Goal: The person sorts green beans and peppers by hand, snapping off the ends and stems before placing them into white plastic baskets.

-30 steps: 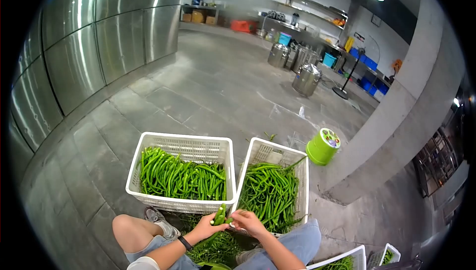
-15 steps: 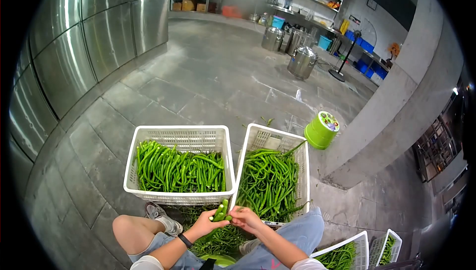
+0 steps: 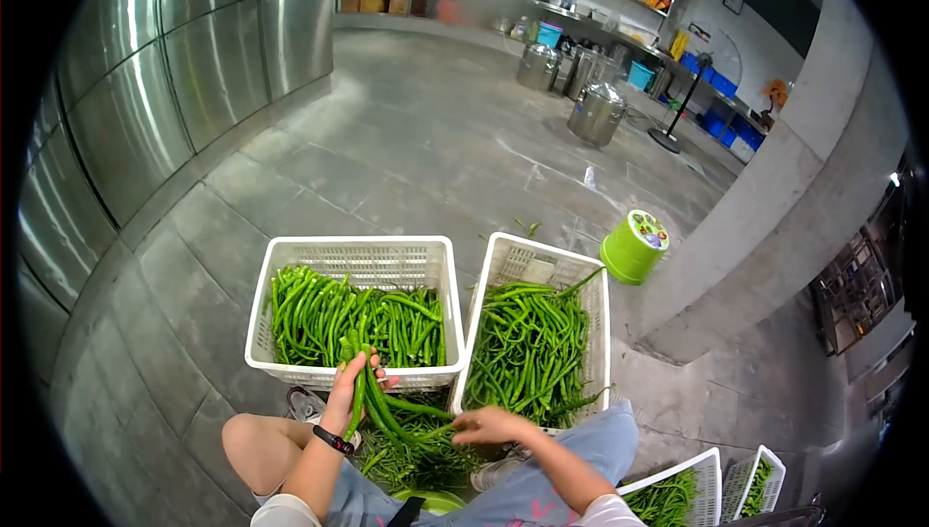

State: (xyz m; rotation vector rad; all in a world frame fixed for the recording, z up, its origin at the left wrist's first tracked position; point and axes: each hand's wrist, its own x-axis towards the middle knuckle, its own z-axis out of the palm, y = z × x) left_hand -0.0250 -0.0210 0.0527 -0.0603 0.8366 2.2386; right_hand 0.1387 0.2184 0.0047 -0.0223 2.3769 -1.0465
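My left hand (image 3: 350, 393), with a dark band at the wrist, is closed around a bunch of long green chili peppers (image 3: 375, 401). Their thick ends point up over the near rim of the left white crate (image 3: 254, 333), and their thin ends trail down to the right. Beside those thin ends is my right hand (image 3: 492, 425), its fingers bent together; what they pinch, if anything, I cannot make out. Green peppers (image 3: 339, 319) lie lined up in the left crate. A looser heap of green peppers (image 3: 532, 348) fills much of the right white crate (image 3: 602, 333).
Green stems and scraps (image 3: 421, 464) lie between my legs, above a green basin (image 3: 440, 501). A green bucket (image 3: 634, 248) stands by the concrete pillar (image 3: 745, 227). Further crates of peppers (image 3: 718, 479) sit at lower right. Steel pots (image 3: 598, 116) stand farther back.
My left hand has moved left and up to the left crate's near rim, with the peppers now upright. My right hand has separated from it, moving slightly right and down.
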